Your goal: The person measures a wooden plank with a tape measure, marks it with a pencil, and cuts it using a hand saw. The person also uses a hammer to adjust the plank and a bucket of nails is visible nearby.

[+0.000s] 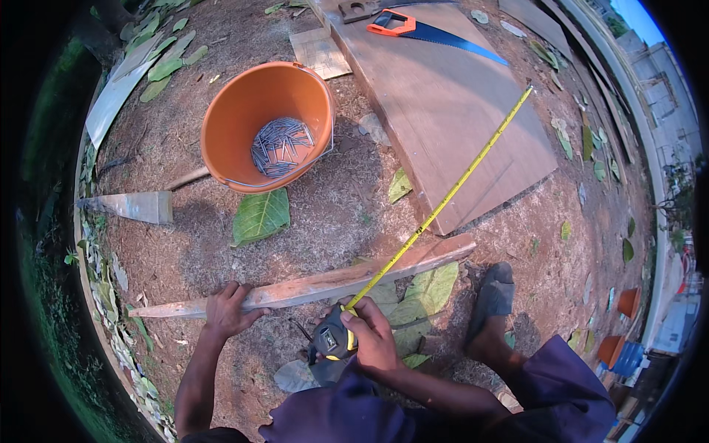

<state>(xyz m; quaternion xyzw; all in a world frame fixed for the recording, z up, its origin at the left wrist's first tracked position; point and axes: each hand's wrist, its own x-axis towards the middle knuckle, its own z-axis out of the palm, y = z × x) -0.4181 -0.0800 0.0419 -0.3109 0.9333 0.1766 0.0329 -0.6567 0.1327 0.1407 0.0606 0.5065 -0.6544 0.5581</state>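
My left hand (227, 311) grips a long, rough wooden stake (317, 286) near its pointed left end, thumb on the near side and fingers over the top. The stake lies aslant across the ground in front of me. In my right hand (373, 340) is a black and yellow tape measure (331, 340), held close to my lap. Its yellow blade (461, 184) stretches up and to the right, above the stake and the large wooden board (458, 103). The blade's free end appears beyond the board's right edge; whether it touches anything I cannot tell.
An orange bucket (221, 125) with many nails (277, 151) stands ahead. A handsaw (391, 23) with an orange handle and blue blade lies on the board. To the left is a pale wedge-shaped piece (136, 207). Leaves (262, 218) litter the soil; my sandalled foot (491, 303) is at right.
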